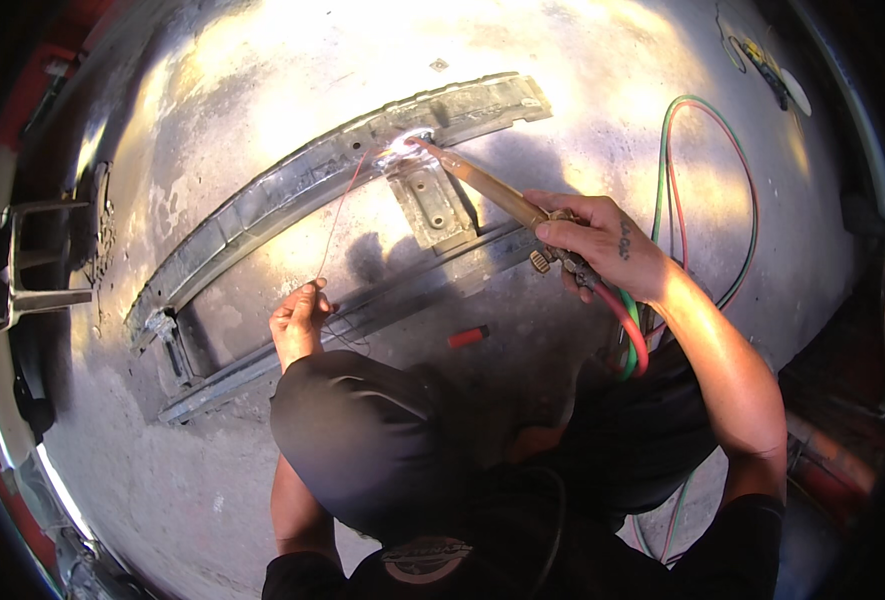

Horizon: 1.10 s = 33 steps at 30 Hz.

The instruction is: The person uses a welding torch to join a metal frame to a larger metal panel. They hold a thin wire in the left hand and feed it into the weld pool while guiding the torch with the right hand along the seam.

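Note:
My right hand (607,245) is wrapped around the valve body of a gas welding torch (492,190). The torch's copper tip reaches up and left to a bright flame (402,148) on the grey metal, where glare hides the joint. Pinched in my left hand (300,318) is a thin filler rod (340,218), its far end close to the flame. The heated spot lies where a short bracket (430,207) meets a long curved metal beam (252,200). A straight metal rail (252,368) runs along the near side, partly shadowed.
Green and red hoses (660,190) loop on the concrete floor at right, joining the torch. A small red cylinder (468,337) lies near my legs. A tool with a pale disc (767,72) rests far right. Metal vehicle parts (27,270) line the left.

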Tool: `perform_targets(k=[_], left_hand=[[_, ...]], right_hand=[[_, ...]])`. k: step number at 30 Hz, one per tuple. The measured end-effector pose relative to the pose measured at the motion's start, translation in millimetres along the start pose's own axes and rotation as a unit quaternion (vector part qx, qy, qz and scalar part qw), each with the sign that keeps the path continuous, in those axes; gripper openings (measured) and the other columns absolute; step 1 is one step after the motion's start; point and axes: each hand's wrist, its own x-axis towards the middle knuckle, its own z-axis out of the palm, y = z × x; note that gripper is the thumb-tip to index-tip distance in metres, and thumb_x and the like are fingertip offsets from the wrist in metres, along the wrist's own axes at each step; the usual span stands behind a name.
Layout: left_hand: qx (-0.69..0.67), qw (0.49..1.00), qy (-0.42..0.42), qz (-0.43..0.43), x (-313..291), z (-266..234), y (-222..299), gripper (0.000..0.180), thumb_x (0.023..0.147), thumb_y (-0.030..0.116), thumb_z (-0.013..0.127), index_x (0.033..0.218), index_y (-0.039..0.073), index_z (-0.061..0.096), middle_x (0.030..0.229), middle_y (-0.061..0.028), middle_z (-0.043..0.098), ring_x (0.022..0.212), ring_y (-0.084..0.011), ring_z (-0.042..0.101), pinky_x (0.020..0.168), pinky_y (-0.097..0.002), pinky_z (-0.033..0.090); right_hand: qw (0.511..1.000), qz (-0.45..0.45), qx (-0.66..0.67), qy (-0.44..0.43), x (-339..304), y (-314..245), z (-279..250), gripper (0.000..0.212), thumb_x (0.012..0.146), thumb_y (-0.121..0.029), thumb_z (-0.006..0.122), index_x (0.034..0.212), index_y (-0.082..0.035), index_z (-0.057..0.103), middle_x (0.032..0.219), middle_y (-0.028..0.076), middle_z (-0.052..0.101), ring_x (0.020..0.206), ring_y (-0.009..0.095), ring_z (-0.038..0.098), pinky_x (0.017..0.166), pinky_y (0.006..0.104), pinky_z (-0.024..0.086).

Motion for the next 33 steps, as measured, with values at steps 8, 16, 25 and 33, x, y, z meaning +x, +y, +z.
perform_targets(k=[8, 16, 25, 33], left_hand=[[0.008, 1.0, -0.003, -0.002, -0.5, 3.4, 2.3, 0.032, 0.103, 0.025, 0.069, 0.112, -0.006, 0.072, 0.076, -0.0046, 0.066, 0.071, -0.0162, 0.064, 0.078, -0.0382, 0.059], [0.006, 1.0, -0.003, 0.002, 1.9, 3.8, -0.9, 0.032, 0.103, 0.024, 0.069, 0.112, -0.006, 0.073, 0.076, -0.0047, 0.066, 0.071, -0.0159, 0.064, 0.077, -0.0378, 0.058], [0.004, 1.0, -0.005, 0.0, 0.9, 3.8, -0.1, 0.031, 0.103, 0.024, 0.068, 0.111, -0.005, 0.073, 0.076, -0.0049, 0.066, 0.072, -0.0159, 0.064, 0.077, -0.0383, 0.058], [0.004, 1.0, -0.007, 0.005, 2.4, 4.2, -0.9, 0.03, 0.104, 0.024, 0.068, 0.111, -0.005, 0.073, 0.076, -0.0044, 0.066, 0.072, -0.0155, 0.064, 0.077, -0.0377, 0.059]], right_hand=[[1.0, 0.001, -0.003, -0.004, 0.3, -1.3, 0.1, 0.056, 0.106, -0.022, 0.061, 0.156, 0.0, 0.046, 0.088, 0.003, 0.058, 0.059, 0.012, 0.065, 0.046, 0.0257, 0.052], [1.0, 0.004, -0.004, -0.003, 0.9, -1.7, 0.7, 0.057, 0.106, -0.022, 0.061, 0.156, 0.0, 0.046, 0.09, 0.004, 0.058, 0.059, 0.012, 0.064, 0.046, 0.0256, 0.052], [1.0, 0.007, -0.006, -0.004, 0.9, -1.3, -0.6, 0.058, 0.106, -0.022, 0.061, 0.157, 0.001, 0.044, 0.091, 0.004, 0.058, 0.058, 0.013, 0.064, 0.046, 0.026, 0.051], [1.0, 0.009, -0.005, -0.005, 1.2, -2.9, 0.6, 0.058, 0.106, -0.022, 0.061, 0.157, 0.001, 0.044, 0.089, 0.004, 0.057, 0.058, 0.013, 0.064, 0.046, 0.0264, 0.051]])
